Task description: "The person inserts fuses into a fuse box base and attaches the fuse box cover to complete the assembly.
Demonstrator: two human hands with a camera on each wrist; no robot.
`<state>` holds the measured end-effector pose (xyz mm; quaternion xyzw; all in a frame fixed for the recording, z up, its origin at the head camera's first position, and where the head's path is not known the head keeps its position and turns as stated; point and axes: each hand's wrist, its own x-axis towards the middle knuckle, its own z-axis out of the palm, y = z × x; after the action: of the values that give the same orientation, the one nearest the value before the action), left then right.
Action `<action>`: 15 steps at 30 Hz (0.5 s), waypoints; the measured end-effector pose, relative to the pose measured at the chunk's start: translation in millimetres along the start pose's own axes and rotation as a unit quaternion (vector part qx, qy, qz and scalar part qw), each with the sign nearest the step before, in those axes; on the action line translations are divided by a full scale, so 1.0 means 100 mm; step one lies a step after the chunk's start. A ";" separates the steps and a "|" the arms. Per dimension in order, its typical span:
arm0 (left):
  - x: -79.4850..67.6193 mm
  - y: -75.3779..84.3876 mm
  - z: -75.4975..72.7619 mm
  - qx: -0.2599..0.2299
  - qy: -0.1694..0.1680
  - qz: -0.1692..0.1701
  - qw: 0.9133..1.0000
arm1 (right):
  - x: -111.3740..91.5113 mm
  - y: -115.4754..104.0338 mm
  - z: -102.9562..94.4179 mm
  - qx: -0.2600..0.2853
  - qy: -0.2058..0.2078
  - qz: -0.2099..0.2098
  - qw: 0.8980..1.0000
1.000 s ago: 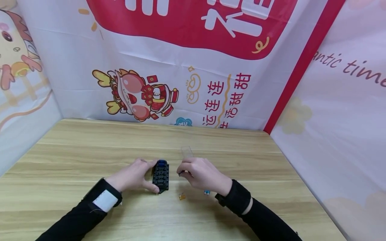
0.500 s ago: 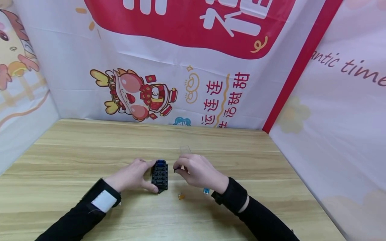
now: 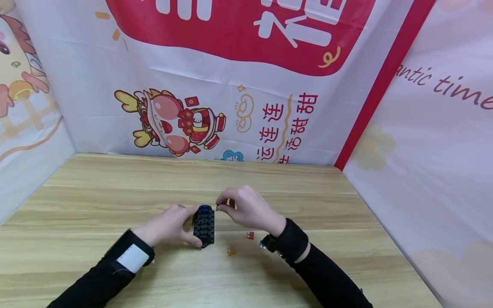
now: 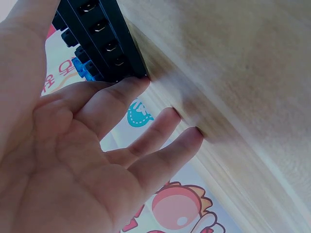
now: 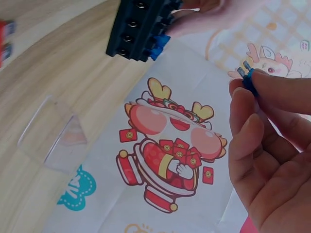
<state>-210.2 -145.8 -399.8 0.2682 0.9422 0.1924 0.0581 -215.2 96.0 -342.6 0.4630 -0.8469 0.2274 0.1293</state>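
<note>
My left hand (image 3: 173,224) grips a black fuse block (image 3: 204,226) by its ends, thumb at the near end and index finger at the far end. A blue blade fuse (image 3: 206,208) sits in the block's far end; the left wrist view shows a row of slots along the block's side (image 4: 104,39). Just right of the block, my right hand (image 3: 248,209) is raised over the table. Between its thumb and index finger it pinches a dark blue blade fuse (image 5: 249,83), with two metal prongs pointing out away from the fingertips.
On the wooden table (image 3: 115,184) lie an orange fuse (image 3: 231,251), a red fuse (image 3: 250,235) and a light blue fuse (image 3: 262,245) partly behind the right wrist. A clear plastic box (image 5: 53,136) stands near the printed back wall, hidden behind the right hand in the head view.
My right hand has moved left and away from me with the fuse, up close to the block's far end. This uncovers the red fuse. My left hand and the block stay put.
</note>
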 end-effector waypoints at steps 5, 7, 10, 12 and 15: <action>0.00 0.00 0.00 -0.005 -0.004 -0.001 1.000 | 0.10 0.00 0.04 0.008 -0.022 0.023 0.999; 0.01 0.00 0.00 -0.006 -0.005 -0.002 1.000 | 0.14 -0.01 0.06 0.008 -0.031 0.027 0.999; 0.01 0.00 0.00 -0.006 -0.009 -0.005 1.000 | 0.18 -0.01 0.09 0.001 -0.041 0.036 0.998; 0.01 0.00 0.00 -0.006 -0.011 -0.009 1.000 | 0.21 -0.02 0.11 -0.001 -0.044 0.043 0.998; 0.01 0.00 0.00 -0.009 -0.011 -0.009 1.000 | 0.26 -0.04 0.14 0.004 -0.048 0.049 0.998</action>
<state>-210.8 -145.5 -399.5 0.2615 0.9419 0.1977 0.0728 -226.1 68.4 -343.0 0.4319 -0.8728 0.2145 0.0756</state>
